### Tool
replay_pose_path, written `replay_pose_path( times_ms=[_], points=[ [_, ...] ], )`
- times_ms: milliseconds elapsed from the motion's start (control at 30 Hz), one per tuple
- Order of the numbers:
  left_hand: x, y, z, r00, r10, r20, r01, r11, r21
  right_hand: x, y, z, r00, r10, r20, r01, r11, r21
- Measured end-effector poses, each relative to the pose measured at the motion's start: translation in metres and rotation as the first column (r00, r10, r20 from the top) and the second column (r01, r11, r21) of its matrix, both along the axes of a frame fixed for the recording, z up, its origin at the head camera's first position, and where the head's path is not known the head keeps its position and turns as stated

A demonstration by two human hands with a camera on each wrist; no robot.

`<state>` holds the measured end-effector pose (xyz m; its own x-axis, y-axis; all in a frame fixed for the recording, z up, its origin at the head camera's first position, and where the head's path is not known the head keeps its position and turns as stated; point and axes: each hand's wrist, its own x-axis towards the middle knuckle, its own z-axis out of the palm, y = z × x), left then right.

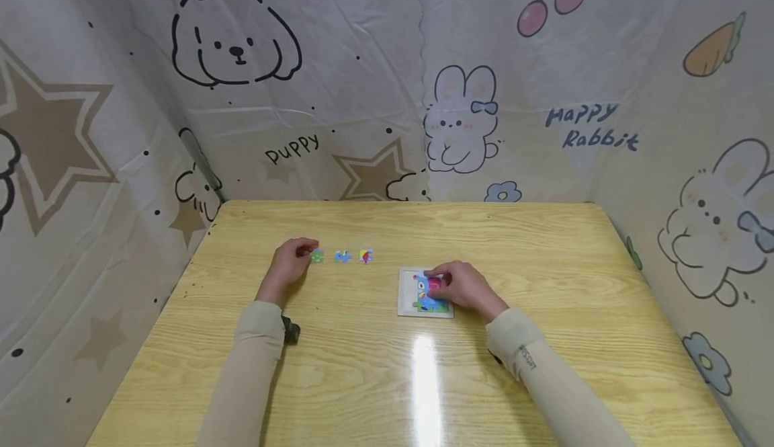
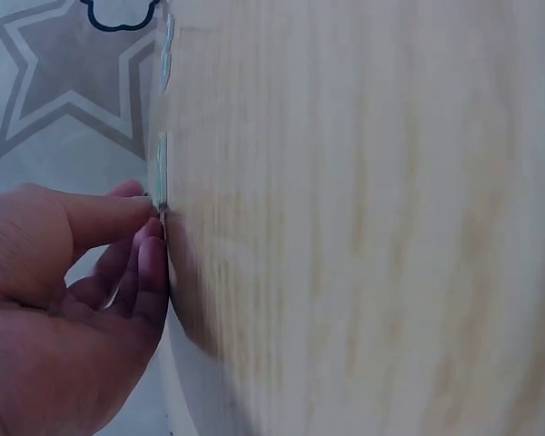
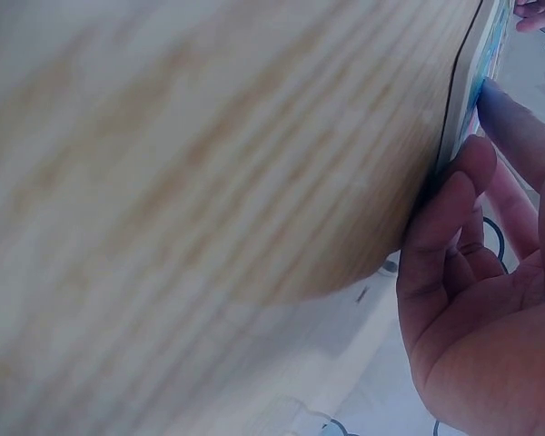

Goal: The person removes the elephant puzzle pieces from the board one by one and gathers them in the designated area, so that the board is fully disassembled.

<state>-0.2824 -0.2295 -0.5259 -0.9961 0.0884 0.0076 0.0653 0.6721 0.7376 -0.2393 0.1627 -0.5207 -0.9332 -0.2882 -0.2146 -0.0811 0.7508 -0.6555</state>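
On the left of the table, my left hand (image 1: 290,262) pinches the edge of a green puzzle piece (image 1: 317,255) between thumb and fingertips. In the left wrist view the piece (image 2: 162,168) shows edge-on, right at the thumb tip. To its right lie a blue puzzle piece (image 1: 342,256) and a yellow, red and blue puzzle piece (image 1: 365,256). My right hand (image 1: 465,284) rests over the partly filled puzzle in its white tray (image 1: 406,304), thumb and index finger spread on the picture. In the right wrist view, the other fingers bend beside the tray's edge (image 3: 454,118).
The light wooden table (image 1: 345,366) has a bright glare strip below the tray. A printed curtain (image 1: 363,111) stands behind and along both sides. A dark strap device (image 1: 291,331) sits on my left wrist.
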Motion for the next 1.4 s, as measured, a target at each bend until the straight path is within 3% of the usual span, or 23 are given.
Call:
replay_pose_path(
  times_ms=[200, 367, 600, 800, 1000, 1267, 1400],
  points=[
    [0.003, 0.011, 0.001, 0.999, 0.024, -0.047, -0.02, 0.997, 0.074, -0.001, 0.0, -0.001, 1.0, -0.003, 0.01, 0.003, 1.0, 0.002],
    [0.008, 0.033, 0.007, 0.996, -0.036, -0.077, 0.045, 0.992, 0.12, 0.0, 0.001, 0.0, 1.0, -0.004, 0.011, 0.003, 1.0, 0.005],
    [0.016, 0.079, 0.007, 0.988, -0.148, -0.045, 0.154, 0.975, 0.16, 0.003, 0.003, 0.0, 0.999, 0.031, -0.028, -0.03, 0.999, 0.032],
    [0.022, 0.12, 0.007, 0.963, -0.27, -0.006, 0.268, 0.949, 0.167, 0.002, 0.001, 0.004, 0.998, 0.055, -0.044, -0.052, 0.997, 0.058],
    [0.024, 0.154, 0.009, 0.922, -0.387, 0.0, 0.382, 0.912, 0.151, 0.003, 0.01, 0.009, 0.998, 0.035, -0.05, -0.03, 0.994, 0.104],
    [0.019, 0.17, 0.005, 0.929, -0.365, 0.055, 0.354, 0.923, 0.154, 0.003, 0.02, 0.009, 0.997, 0.054, 0.051, -0.058, 0.995, 0.08],
    [0.018, 0.172, 0.001, 0.931, -0.356, 0.084, 0.344, 0.93, 0.13, 0.002, 0.022, 0.009, 0.996, 0.062, 0.059, -0.064, 0.997, 0.04]
  ],
)
